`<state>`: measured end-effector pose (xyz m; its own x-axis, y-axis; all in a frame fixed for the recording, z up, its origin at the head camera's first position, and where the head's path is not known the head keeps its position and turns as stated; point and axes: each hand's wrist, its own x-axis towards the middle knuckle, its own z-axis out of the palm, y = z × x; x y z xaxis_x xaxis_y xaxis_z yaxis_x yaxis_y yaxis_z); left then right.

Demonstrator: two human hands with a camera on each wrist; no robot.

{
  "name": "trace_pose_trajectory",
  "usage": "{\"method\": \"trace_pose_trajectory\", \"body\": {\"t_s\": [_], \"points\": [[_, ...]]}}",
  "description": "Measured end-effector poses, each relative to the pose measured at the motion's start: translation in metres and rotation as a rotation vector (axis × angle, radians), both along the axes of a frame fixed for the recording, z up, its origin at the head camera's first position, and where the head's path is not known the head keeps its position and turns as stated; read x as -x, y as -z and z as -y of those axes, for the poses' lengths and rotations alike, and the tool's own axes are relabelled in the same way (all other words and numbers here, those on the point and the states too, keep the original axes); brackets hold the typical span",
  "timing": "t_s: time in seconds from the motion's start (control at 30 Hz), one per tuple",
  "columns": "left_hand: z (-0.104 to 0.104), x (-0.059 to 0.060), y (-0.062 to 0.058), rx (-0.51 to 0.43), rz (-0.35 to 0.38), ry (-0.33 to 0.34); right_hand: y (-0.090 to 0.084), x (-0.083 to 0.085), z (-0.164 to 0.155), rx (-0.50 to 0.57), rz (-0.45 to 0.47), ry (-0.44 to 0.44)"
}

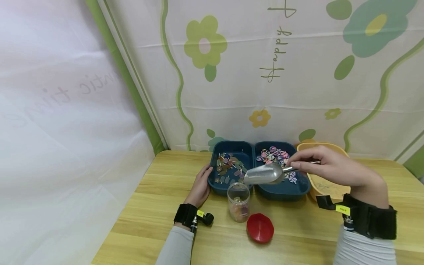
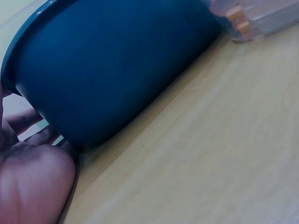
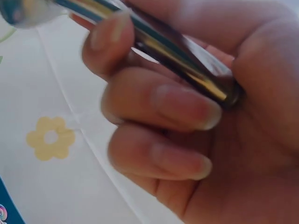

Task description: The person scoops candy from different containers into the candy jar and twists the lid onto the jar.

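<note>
My right hand (image 1: 326, 167) grips the handle of a metal scoop (image 1: 265, 174), whose bowl tips down over the mouth of a clear jar (image 1: 238, 202) holding a few candies. In the right wrist view my fingers (image 3: 182, 107) curl round the shiny handle (image 3: 187, 70). My left hand (image 1: 200, 187) rests against the left side of a dark blue two-part tray (image 1: 232, 145); the left wrist view shows the tray wall (image 2: 117, 70) against my palm (image 2: 32, 186). The tray's left half holds dull-coloured candies (image 1: 228, 165), the right half pink and purple ones (image 1: 275, 154).
A red lid (image 1: 260, 228) lies on the wooden table (image 1: 159, 206) just right of the jar. A yellow bowl (image 1: 326, 186) stands behind my right hand. A flowered curtain hangs behind the table, a white sheet to the left.
</note>
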<state>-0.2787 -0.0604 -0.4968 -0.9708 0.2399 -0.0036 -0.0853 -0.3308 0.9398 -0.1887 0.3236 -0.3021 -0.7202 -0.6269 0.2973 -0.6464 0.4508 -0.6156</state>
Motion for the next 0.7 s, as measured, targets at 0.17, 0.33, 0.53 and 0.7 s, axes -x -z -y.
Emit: {"method": "trace_pose_trajectory", "body": {"t_s": [0.17,0.33,0.53,0.7], "points": [[0.000,0.000,0.000,-0.005,-0.003,-0.002,0.000,0.002,0.004,-0.040,-0.070,0.149],[-0.001,0.000,0.000,-0.012,-0.001,-0.006,0.004,0.009,0.012,-0.064,-0.096,0.191],[-0.001,-0.001,-0.001,-0.015,-0.005,-0.007,0.013,0.025,0.030,-0.052,-0.029,0.189],[-0.001,-0.001,-0.001,-0.015,-0.012,-0.003,0.022,0.036,0.051,-0.162,-0.014,0.244]]}}
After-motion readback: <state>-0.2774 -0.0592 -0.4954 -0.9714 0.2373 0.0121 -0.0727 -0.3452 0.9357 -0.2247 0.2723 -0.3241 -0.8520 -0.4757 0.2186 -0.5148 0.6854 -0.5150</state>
